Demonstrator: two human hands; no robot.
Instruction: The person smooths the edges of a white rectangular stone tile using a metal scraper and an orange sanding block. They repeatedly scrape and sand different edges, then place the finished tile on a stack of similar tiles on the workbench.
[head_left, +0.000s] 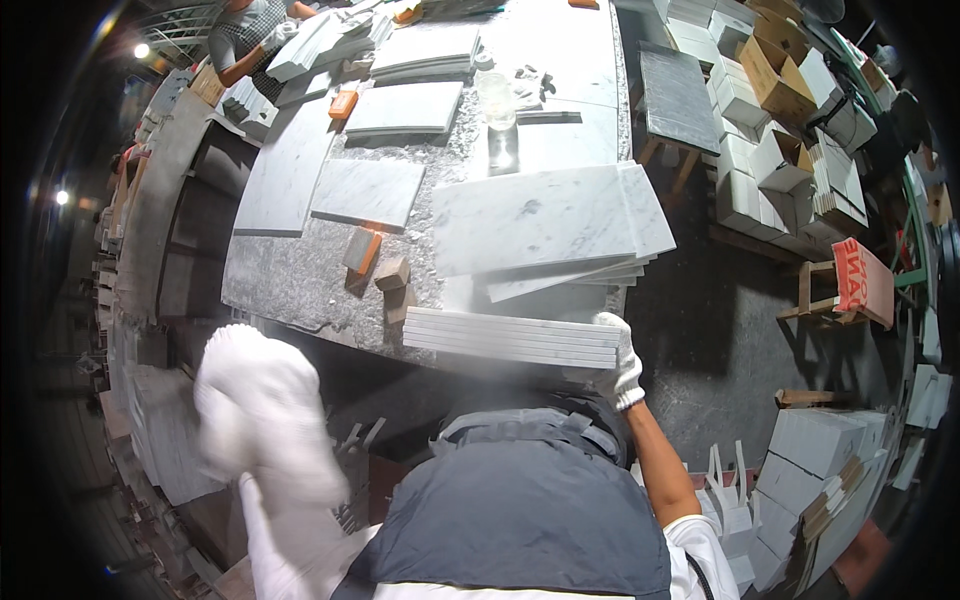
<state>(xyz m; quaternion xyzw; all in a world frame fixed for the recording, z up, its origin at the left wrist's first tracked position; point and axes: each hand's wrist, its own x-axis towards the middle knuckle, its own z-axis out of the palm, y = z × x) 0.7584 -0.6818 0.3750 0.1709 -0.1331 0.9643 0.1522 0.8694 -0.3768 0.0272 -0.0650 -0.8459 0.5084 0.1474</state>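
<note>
A stack of several white marble tiles [510, 338] stands on edge along the near side of the worktable, long edges facing me. My right hand [622, 362], in a white knitted glove, is closed around the stack's right end. My left hand [262, 385], gloved too, is raised off the table's near left corner, apart from the tiles. Motion smears it, and its fingers cannot be made out. Just behind the stack, more grey-veined marble tiles [535, 220] lie flat in a slightly fanned pile. Left of them sit an orange-and-grey block [362, 250] and small tan blocks [393, 274].
The stone-topped worktable [290, 275] carries more tile piles [405, 107], an orange block [343, 105] and a clear bottle [494, 100]. A person [250, 45] works at the far left. White boxes [740, 180] and a wooden stool [815, 290] stand to the right.
</note>
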